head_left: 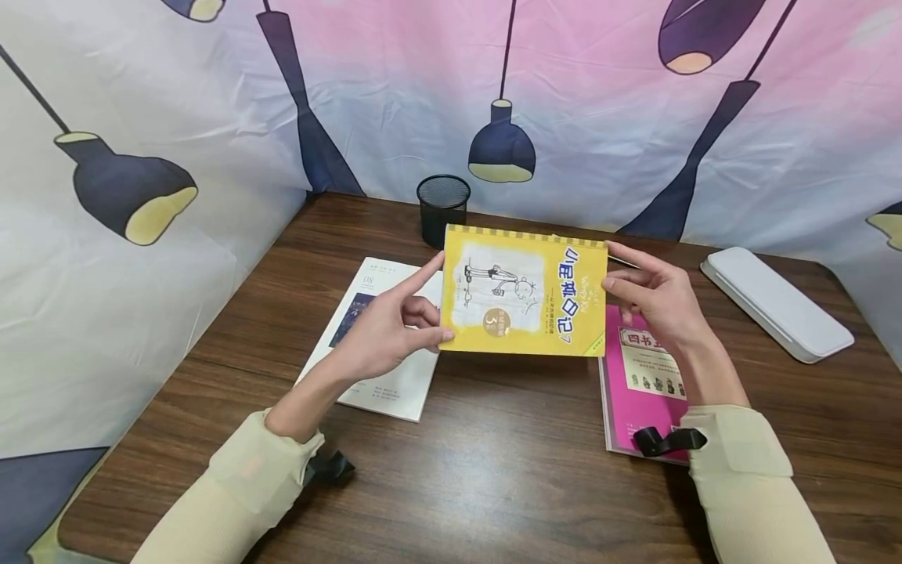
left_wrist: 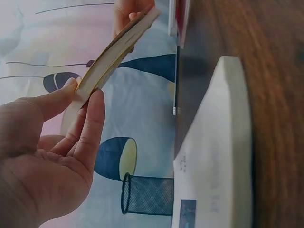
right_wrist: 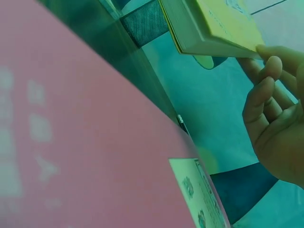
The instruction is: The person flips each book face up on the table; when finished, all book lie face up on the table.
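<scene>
A yellow paperback book (head_left: 521, 290) with a cartoon figure on its cover is held above the table, its title running sideways. My left hand (head_left: 395, 325) pinches its left edge between thumb and fingers; the left wrist view shows the thumb on one cover and fingers on the other. At the opposite edge, my right hand (head_left: 651, 298) pinches the book near its corner, seen also in the right wrist view (right_wrist: 278, 104). Under the left hand lies a white book (head_left: 395, 392). A pink book (head_left: 634, 415) lies beneath the right hand and wrist, partly covered by them.
A black mesh pen holder (head_left: 442, 207) stands at the back of the wooden table (head_left: 493, 478). To the right lies a white case (head_left: 778, 305). A pen (right_wrist: 182, 124) shows beyond the pink book. Printed cloth (head_left: 395, 102) hangs behind the table.
</scene>
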The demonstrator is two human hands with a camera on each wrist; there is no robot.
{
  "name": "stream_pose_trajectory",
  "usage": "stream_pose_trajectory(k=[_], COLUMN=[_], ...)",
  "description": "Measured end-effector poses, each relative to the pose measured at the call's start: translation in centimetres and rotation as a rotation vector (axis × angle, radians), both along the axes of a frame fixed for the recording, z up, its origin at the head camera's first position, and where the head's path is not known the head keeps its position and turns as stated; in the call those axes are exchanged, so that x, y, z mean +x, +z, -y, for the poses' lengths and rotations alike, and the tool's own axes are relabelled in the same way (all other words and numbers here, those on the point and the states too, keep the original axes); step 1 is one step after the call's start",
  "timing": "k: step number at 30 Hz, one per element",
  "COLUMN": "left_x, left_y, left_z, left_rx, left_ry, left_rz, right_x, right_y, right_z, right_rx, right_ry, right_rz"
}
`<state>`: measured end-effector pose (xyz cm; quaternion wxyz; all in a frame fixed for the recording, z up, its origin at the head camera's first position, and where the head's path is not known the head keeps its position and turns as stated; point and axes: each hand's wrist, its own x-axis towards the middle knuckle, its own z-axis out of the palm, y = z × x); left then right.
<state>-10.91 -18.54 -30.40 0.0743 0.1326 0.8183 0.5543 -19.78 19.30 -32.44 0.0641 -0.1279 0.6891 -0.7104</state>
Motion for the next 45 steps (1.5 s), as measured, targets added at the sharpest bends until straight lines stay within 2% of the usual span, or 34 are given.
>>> stream_pose_trajectory(k=[5,8,12,18,21,31,37,45], left_x=[0.0,0.0,-0.1,0.0,-0.1,-0.4,-0.5,-0.6], left_y=[-0.6,-1.0,-1.4,-1.8,-2.1,-3.3,-3.7,-3.8], left_z=[0.6,1.0,1.6,2.3,2.4,2.3,2.6,2.5], left_rx=[0.008,0.021,0.021,-0.001,-0.007,-0.078,-0.095,-0.105], left_ry=[-0.038,-0.060,-0.102,-0.188,-0.201,-0.189,-0.205,-0.227], left_rz=[0.059,0.085,0.139,0.262,0.297,0.354,0.391,0.404], right_x=[-0.1,-0.1,-0.3,-0.4,-0.5,-0.7,-0.6,-0.8], right_y=[-0.3,-0.5,-0.8,-1.6,-2.1,-2.8,-3.0,-2.7], right_z=[-0.2,-0.2,0.1,0.5,0.8,1.1,1.3,1.6], right_rx=[0.269,0.344,0.387,0.462,0.483,0.542,0.603,0.673], right_ry=[0.080,0.148,0.203,0.227,0.243,0.267,0.296,0.306], right_rz=[0.027,0.028,0.059,0.098,0.120,0.154,0.151,0.165])
